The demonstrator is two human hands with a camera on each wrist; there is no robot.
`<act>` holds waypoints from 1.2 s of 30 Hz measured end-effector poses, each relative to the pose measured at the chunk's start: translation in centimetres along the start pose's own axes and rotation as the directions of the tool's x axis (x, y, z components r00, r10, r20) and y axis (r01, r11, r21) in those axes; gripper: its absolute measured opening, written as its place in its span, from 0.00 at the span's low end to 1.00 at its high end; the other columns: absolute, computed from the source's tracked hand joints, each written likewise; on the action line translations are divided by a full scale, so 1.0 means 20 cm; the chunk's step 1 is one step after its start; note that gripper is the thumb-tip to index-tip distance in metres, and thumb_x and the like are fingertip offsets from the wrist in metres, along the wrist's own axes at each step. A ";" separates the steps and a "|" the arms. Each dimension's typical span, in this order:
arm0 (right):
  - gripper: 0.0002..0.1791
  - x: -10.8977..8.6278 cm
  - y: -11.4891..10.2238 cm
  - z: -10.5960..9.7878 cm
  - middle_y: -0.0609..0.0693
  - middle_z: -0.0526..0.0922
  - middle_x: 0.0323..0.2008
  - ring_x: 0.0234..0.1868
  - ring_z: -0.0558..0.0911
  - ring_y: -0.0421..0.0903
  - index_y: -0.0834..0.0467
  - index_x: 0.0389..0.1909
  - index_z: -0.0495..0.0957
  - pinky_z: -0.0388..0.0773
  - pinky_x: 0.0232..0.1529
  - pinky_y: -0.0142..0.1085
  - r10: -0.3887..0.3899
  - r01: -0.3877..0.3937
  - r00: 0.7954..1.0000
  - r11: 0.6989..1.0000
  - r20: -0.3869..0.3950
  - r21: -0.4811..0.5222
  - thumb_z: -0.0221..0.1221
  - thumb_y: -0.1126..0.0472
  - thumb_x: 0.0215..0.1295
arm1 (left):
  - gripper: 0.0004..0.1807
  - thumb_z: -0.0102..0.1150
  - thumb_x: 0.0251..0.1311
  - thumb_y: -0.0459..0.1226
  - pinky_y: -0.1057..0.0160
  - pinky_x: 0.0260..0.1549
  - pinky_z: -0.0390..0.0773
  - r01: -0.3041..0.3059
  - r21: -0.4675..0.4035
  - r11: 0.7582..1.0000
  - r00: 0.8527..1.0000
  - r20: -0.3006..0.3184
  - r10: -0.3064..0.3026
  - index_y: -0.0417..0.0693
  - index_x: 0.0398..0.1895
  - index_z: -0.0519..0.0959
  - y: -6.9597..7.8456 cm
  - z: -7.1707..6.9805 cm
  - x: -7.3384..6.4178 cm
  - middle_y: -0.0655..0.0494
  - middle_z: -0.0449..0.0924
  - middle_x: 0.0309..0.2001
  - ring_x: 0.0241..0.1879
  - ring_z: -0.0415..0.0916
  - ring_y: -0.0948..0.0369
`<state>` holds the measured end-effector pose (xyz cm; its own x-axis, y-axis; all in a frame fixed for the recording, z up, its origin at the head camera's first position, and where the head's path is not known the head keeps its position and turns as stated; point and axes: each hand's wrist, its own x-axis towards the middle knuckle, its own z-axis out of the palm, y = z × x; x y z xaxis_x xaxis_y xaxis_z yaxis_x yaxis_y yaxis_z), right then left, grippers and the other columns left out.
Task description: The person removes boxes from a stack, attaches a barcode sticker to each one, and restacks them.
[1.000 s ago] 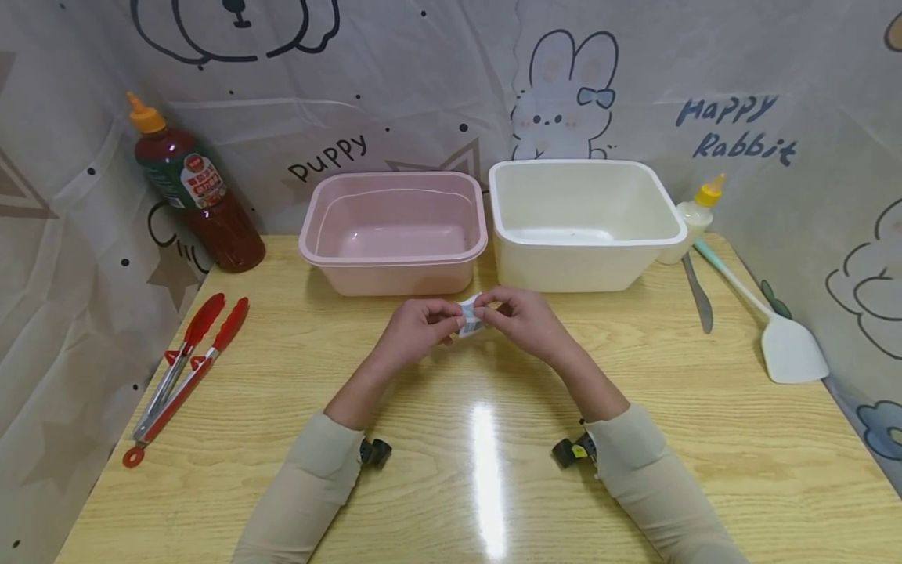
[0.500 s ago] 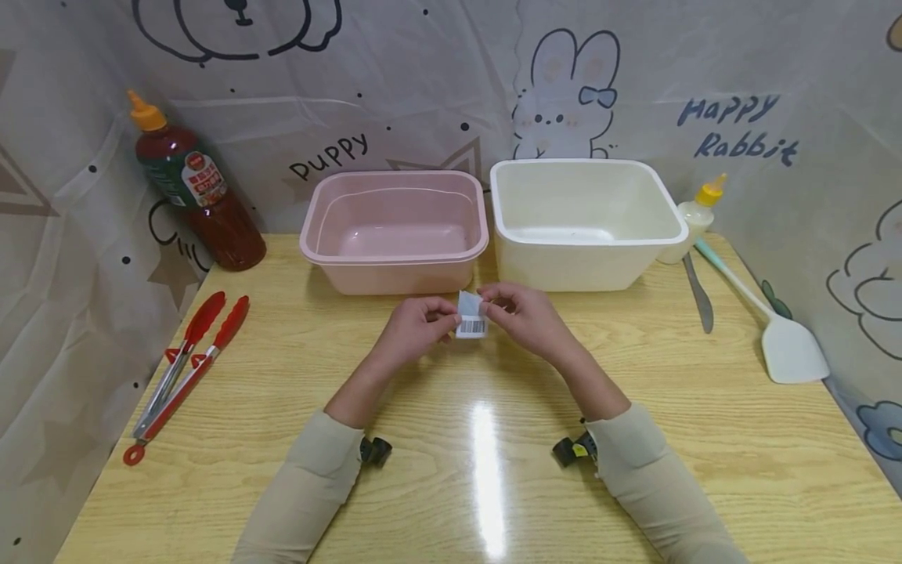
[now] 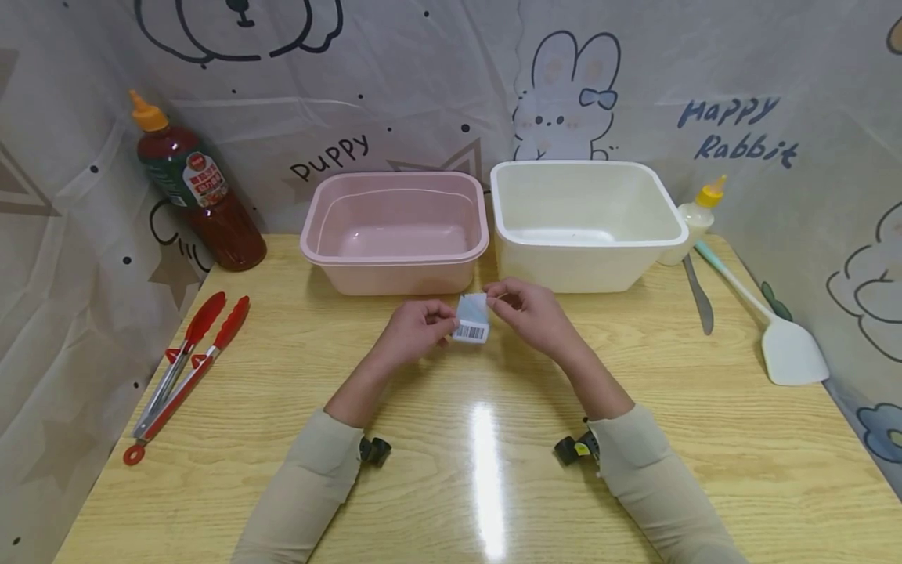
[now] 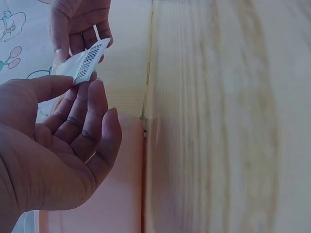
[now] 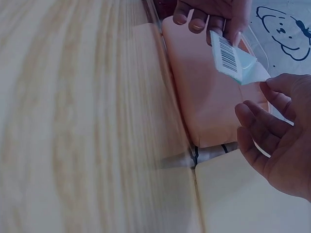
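Note:
A small, flat white and pale-blue packet with a barcode [image 3: 471,319] is held up between both hands above the table, in front of the two bins. My left hand [image 3: 421,329] pinches its left edge between thumb and fingers. My right hand [image 3: 533,315] pinches its upper right corner; in the right wrist view, the thumb and index finger of that hand [image 5: 286,136] grip a thin pointed end of the packet [image 5: 227,54]. The barcode side faces the left wrist camera too, where the left thumb presses the packet's lower end [image 4: 90,60]. What lies inside the packet, if anything, is hidden.
A pink bin [image 3: 395,274] and a white bin [image 3: 571,268] stand behind the hands. At left are red-tipped tongs [image 3: 185,376] and a red sauce bottle [image 3: 200,196]. At right are a small squeeze bottle [image 3: 692,223], a knife [image 3: 698,294] and a white spatula [image 3: 792,348].
The packet has turned from tilted and partly covered by fingers to spread out with its barcode facing up. My right hand has shifted slightly right and away; my left hand has hardly moved.

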<state>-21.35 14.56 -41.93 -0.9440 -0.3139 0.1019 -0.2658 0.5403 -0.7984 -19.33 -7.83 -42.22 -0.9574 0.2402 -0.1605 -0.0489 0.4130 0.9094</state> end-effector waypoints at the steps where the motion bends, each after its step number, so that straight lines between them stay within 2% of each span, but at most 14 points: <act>1: 0.12 0.00 0.00 0.00 0.51 0.84 0.59 0.44 0.85 0.50 0.56 0.47 0.83 0.81 0.43 0.41 0.001 -0.001 1.000 1.000 -0.005 0.003 0.57 0.52 0.75 | 0.10 0.61 0.68 0.35 0.54 0.39 0.86 0.004 0.003 1.000 1.000 0.003 -0.004 0.36 0.45 0.84 0.00 0.00 0.00 0.43 0.87 0.41 0.36 0.85 0.48; 6: 0.12 0.00 -0.01 -0.01 0.53 0.85 0.58 0.45 0.86 0.51 0.57 0.47 0.83 0.83 0.44 0.41 -0.005 0.005 1.000 1.000 -0.021 0.016 0.59 0.54 0.73 | 0.10 0.62 0.68 0.35 0.57 0.37 0.85 0.006 0.024 1.000 1.000 0.009 -0.006 0.37 0.46 0.84 0.00 0.00 0.00 0.44 0.86 0.42 0.35 0.84 0.50; 10: 0.12 0.00 -0.01 0.01 0.55 0.85 0.55 0.45 0.87 0.53 0.56 0.48 0.83 0.85 0.42 0.39 -0.021 0.021 0.999 1.000 0.043 0.013 0.63 0.54 0.70 | 0.11 0.61 0.69 0.37 0.59 0.36 0.84 -0.004 0.040 0.999 1.000 0.013 0.004 0.39 0.47 0.84 0.00 0.00 0.00 0.46 0.86 0.41 0.35 0.84 0.50; 15: 0.11 0.01 0.00 0.03 0.56 0.86 0.52 0.46 0.87 0.54 0.55 0.48 0.83 0.86 0.40 0.39 -0.039 0.040 0.993 0.999 0.107 0.001 0.66 0.56 0.67 | 0.11 0.60 0.70 0.37 0.55 0.39 0.86 -0.021 0.035 0.999 1.000 0.019 0.020 0.39 0.47 0.83 0.00 0.00 0.00 0.46 0.85 0.41 0.37 0.84 0.48; 27: 0.07 0.00 0.00 0.04 0.54 0.86 0.52 0.45 0.87 0.52 0.55 0.46 0.83 0.85 0.41 0.40 -0.070 0.074 0.993 0.997 0.100 -0.037 0.62 0.60 0.70 | 0.10 0.60 0.70 0.37 0.52 0.40 0.86 -0.070 0.025 0.997 0.996 0.051 0.069 0.40 0.46 0.84 0.01 0.00 -0.02 0.46 0.85 0.42 0.33 0.82 0.57; 36: 0.10 0.00 0.01 0.02 0.53 0.86 0.50 0.40 0.84 0.50 0.55 0.47 0.84 0.81 0.37 0.38 -0.006 0.009 0.998 0.998 0.056 -0.057 0.60 0.56 0.73 | 0.10 0.61 0.70 0.37 0.53 0.38 0.86 -0.048 0.037 0.998 0.997 0.061 0.046 0.40 0.46 0.84 0.01 0.01 -0.02 0.46 0.86 0.41 0.36 0.84 0.49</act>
<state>-21.34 14.35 -42.23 -0.9298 -0.3606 0.0735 -0.2855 0.5807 -0.7624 -18.97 -7.67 -41.99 -0.9393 0.3124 -0.1417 0.0082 0.4334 0.9012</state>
